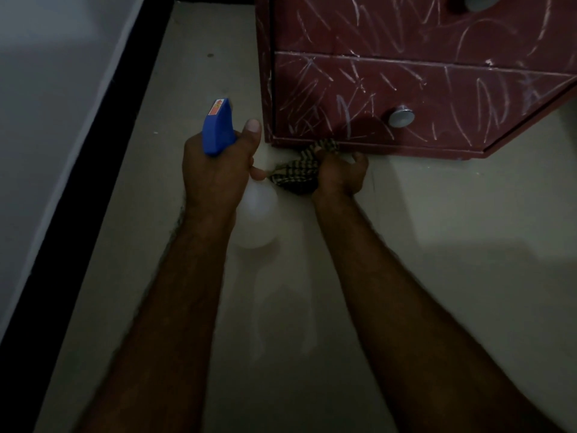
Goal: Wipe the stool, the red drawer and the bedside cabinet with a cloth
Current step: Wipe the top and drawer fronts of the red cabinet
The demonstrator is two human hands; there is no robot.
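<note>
The red drawer unit stands on the floor at the upper right, its fronts covered in white scribbles, with a round metal knob on the lower drawer. My right hand grips a dark checked cloth and presses it against the unit's bottom edge. My left hand holds a spray bottle with a white body and a blue trigger head, just left of the unit's corner.
A pale floor stretches under both arms. A white wall with a black skirting strip runs diagonally along the left. A second knob shows at the top edge.
</note>
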